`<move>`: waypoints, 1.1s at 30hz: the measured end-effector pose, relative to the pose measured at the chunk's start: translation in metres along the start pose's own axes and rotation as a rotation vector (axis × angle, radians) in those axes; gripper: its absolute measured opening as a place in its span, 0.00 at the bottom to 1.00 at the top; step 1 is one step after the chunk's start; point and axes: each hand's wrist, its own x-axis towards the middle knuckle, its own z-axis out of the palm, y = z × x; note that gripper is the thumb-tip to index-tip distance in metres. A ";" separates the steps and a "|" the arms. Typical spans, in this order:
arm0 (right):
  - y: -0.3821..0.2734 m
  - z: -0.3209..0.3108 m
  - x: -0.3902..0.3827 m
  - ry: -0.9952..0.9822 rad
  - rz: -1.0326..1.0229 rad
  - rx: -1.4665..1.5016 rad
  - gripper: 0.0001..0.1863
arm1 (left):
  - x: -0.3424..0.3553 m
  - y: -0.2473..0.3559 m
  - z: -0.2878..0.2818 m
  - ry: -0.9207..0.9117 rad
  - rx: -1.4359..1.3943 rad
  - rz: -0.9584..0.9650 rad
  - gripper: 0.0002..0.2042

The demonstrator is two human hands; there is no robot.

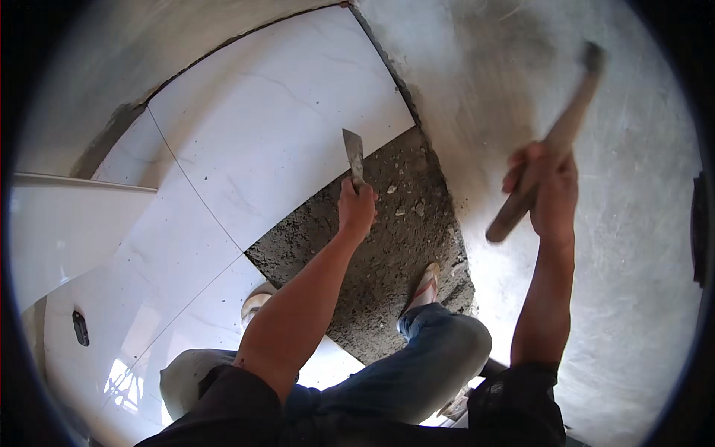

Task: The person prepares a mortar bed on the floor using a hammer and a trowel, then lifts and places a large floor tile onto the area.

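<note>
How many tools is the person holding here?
2: a flat scraper in the left hand, and a blurred wooden-handled tool in the right hand.

no readable text, labels, numbers, signs

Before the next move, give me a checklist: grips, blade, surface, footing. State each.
1. Left hand gripping scraper: ok, blade pointing away from the body.
2. Right hand gripping wooden-handled tool: ok, far end blurred.
3. Scraper blade touching white tile: cannot tell.
4. Mortar bed free of loose bits: not ok, pale chips on it.
5. Mortar bed clear of feet: not ok, right foot there.
</note>
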 end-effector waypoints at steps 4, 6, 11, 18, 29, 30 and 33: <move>0.039 -0.004 0.016 -0.177 0.067 -0.576 0.17 | 0.007 -0.018 0.026 -0.133 0.006 -0.090 0.14; 0.058 -0.006 0.027 -0.155 0.016 -0.787 0.19 | 0.021 -0.025 0.053 -0.174 -0.044 -0.101 0.14; 0.139 -0.031 0.058 -0.195 -0.106 -0.868 0.18 | 0.083 -0.037 0.139 -0.221 -0.342 -0.124 0.13; 0.224 -0.025 0.056 -0.295 -0.026 -1.064 0.17 | 0.145 -0.078 0.181 -0.296 -0.343 -0.129 0.13; 0.251 0.053 0.053 -0.631 -0.132 -1.231 0.19 | 0.217 -0.193 0.195 -0.601 -0.592 0.385 0.08; 0.250 0.054 0.055 -0.667 -0.204 -1.262 0.19 | 0.215 -0.194 0.197 -0.625 -0.617 0.402 0.08; 0.251 0.055 0.058 -0.658 -0.301 -1.314 0.19 | 0.199 -0.181 0.206 -0.625 -0.670 0.349 0.09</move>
